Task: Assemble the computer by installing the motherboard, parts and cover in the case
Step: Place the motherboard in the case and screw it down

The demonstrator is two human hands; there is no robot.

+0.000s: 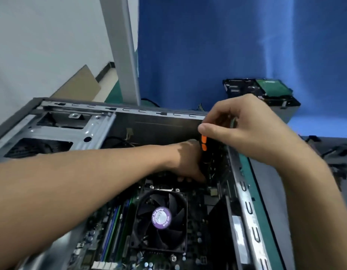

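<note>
The open grey computer case point(75, 125) lies on its side with the motherboard point(110, 221) inside. A black CPU fan point(161, 217) with a purple label sits at the board's middle. My right hand point(244, 125) pinches the top of a black and orange screwdriver point(203, 145) that stands upright inside the case. My left hand point(186, 160) reaches down into the case beside the screwdriver's shaft, its fingertips at the board just above the fan. The screwdriver's tip is hidden behind my left hand.
A drive cage with a green-topped hard drive point(266, 90) stands behind the case at the right. A grey post point(126, 55) rises at the back. Dark cables point(336, 152) lie at the far right. The case's right wall point(246, 207) runs beside my right forearm.
</note>
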